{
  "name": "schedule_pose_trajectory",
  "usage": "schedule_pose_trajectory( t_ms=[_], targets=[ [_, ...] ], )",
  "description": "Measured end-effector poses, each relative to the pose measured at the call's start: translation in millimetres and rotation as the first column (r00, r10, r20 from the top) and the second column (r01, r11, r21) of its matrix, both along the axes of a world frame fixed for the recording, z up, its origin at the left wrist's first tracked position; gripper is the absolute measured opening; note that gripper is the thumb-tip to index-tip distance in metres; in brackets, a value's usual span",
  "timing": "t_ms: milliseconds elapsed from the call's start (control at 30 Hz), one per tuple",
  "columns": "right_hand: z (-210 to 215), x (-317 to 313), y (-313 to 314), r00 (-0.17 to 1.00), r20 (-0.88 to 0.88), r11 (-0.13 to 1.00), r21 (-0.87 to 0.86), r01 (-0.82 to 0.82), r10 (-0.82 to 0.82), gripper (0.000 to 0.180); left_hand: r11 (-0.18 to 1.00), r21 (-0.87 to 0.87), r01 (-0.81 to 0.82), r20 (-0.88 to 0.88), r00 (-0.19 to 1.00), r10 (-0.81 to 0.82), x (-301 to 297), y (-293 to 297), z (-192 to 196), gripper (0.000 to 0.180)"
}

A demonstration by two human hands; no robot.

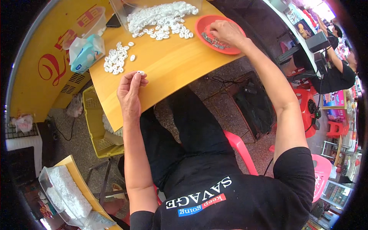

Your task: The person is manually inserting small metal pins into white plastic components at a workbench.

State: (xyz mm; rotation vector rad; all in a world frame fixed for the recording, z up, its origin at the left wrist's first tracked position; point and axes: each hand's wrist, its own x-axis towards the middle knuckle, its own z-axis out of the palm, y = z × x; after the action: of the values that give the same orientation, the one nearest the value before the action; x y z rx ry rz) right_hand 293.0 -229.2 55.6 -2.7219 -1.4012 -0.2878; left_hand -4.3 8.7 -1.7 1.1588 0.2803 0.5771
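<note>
Leftward, white oval pieces (116, 58) lie clustered on the table (168, 63). Near them, our left hand (129, 91) pinches one white piece (140, 72) between nearly closed fingertips (137, 78), partly covering it. Rightward, our right hand (229, 32) reaches into the red bowl (202, 22) of metal parts (209, 39); its fingertips are hidden, so we cannot tell its grip.

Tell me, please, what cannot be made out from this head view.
In the head view:
Whether the right hand grips any metal pieces: hidden beneath the hand itself.
Details of the white piece in the left hand: too small.
Far end of the clear bin: cut off by the picture's top edge.
</note>
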Motion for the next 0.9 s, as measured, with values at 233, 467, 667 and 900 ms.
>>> schedule_pose_trajectory(
  t_ms=[233,467,667,900],
  targets=[
    [-3,18,-16,0.971,-0.238,0.993,0.122,-0.005,0.034,0.019,1.0,0.004,-0.006,-0.004,1.0,0.006,1,-1,2,0.014],
    [-19,22,-15,0.987,-0.047,0.986,0.059,-0.153,0.156,0.018,1.0,0.01,-0.007,0.002,1.0,0.006,1,-2,3,0.014],
    [-11,15,-17,0.986,-0.168,0.987,0.159,0.003,0.024,0.022,1.0,-0.002,-0.001,0.012,1.0,0.001,1,0,0,0.014],
    [2,11,-30,0.731,-0.681,0.869,0.335,0.363,-0.043,0.023,1.0,0.012,0.005,0.019,1.0,-0.005,1,0,-1,0.015]
  ],
)
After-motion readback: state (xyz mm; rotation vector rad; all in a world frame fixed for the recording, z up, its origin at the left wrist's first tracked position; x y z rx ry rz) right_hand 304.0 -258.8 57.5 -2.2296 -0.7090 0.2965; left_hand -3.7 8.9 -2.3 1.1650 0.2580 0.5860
